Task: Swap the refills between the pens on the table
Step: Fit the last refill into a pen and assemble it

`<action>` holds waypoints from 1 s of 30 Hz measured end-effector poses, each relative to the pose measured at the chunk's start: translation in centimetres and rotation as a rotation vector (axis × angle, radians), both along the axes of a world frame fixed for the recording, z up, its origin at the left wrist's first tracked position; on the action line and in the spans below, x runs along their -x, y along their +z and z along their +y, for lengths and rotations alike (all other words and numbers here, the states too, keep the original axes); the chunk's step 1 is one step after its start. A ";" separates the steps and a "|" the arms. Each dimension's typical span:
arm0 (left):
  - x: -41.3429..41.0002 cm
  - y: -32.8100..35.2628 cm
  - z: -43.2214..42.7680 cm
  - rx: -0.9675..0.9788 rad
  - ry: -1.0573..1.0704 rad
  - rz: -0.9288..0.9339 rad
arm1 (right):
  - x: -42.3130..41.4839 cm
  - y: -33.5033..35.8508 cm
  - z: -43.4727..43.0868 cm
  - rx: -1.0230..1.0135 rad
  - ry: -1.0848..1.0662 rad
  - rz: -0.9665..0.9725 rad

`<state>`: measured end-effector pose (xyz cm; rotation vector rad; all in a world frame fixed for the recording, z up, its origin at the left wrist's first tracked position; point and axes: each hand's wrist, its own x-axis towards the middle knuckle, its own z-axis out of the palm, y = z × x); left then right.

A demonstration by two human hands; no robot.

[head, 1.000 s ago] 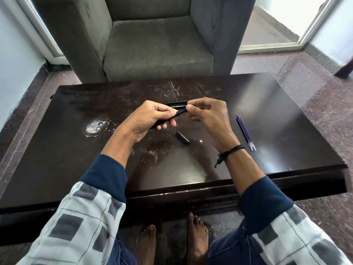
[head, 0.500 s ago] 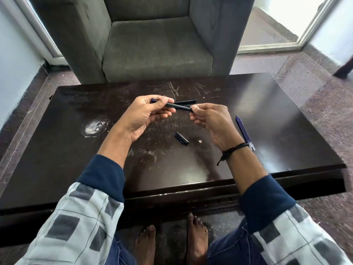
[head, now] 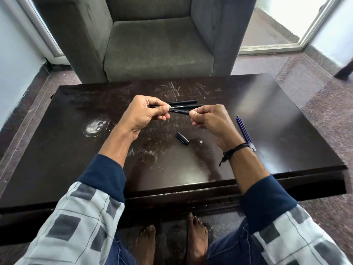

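My left hand [head: 146, 113] grips one end of a black pen [head: 179, 111] held level above the dark table [head: 277, 119]. My right hand [head: 208, 119] pinches the pen's other end between thumb and curled fingers. Two more black pens [head: 186, 103] lie side by side on the table just behind the held one. A small black pen piece [head: 182, 138] lies on the table below my hands. Blue refills [head: 245, 131] lie together to the right of my right wrist.
A grey armchair [head: 158, 44] stands right behind the table's far edge. A pale round stain [head: 95, 127] marks the table on the left. My bare feet [head: 170, 243] rest on the floor under the near edge.
Both hands have lifted the pen slightly and drawn a little apart along it, so more of the barrel shows between them. The loose piece and refills have not moved.
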<state>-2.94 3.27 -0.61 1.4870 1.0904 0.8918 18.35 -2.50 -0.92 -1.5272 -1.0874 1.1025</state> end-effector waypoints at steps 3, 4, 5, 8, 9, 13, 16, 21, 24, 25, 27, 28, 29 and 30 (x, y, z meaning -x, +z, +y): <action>0.2 0.0 0.1 -0.019 -0.006 0.005 | -0.1 0.1 0.0 0.012 0.015 0.000; 0.2 0.0 0.2 -0.023 -0.006 0.002 | -0.1 0.1 0.0 0.015 0.016 0.003; 0.2 -0.1 0.2 -0.023 -0.005 -0.003 | -0.1 0.1 0.0 0.016 0.015 0.008; 0.2 -0.2 0.2 0.020 -0.001 -0.021 | -0.2 0.3 -0.1 -0.009 0.008 0.020; 0.2 -0.2 0.3 0.049 -0.009 -0.012 | -0.2 0.4 -0.1 -0.018 0.005 0.021; 0.3 -0.5 0.2 0.107 -0.086 0.130 | -0.7 0.4 0.1 -0.029 0.020 -0.019; 0.1 -0.5 0.2 0.047 -0.015 0.101 | -0.7 0.0 0.4 -0.021 0.061 -0.160; -0.3 -0.2 0.1 -0.074 0.156 -0.095 | 0.2 -0.7 0.7 0.067 0.243 -0.234; -0.5 -0.2 0.0 -0.115 0.153 -0.119 | 0.5 -1.1 0.9 0.101 0.279 -0.337; -0.6 -0.1 -0.1 -0.128 0.137 -0.126 | 0.6 -1.1 0.9 0.112 0.285 -0.385; -1.0 0.1 -0.4 -0.162 0.091 -0.148 | 0.9 -1.2 0.7 0.126 0.292 -0.476; -1.3 0.2 -0.5 -0.184 0.069 -0.153 | 0.9 -1.2 0.6 0.125 0.291 -0.516; -1.5 0.2 -0.6 -0.208 0.055 -0.158 | 1.0 -1.2 0.6 0.122 0.288 -0.551; -1.7 0.3 -0.7 -0.229 0.051 -0.165 | 1.1 -1.2 0.6 0.119 0.288 -0.576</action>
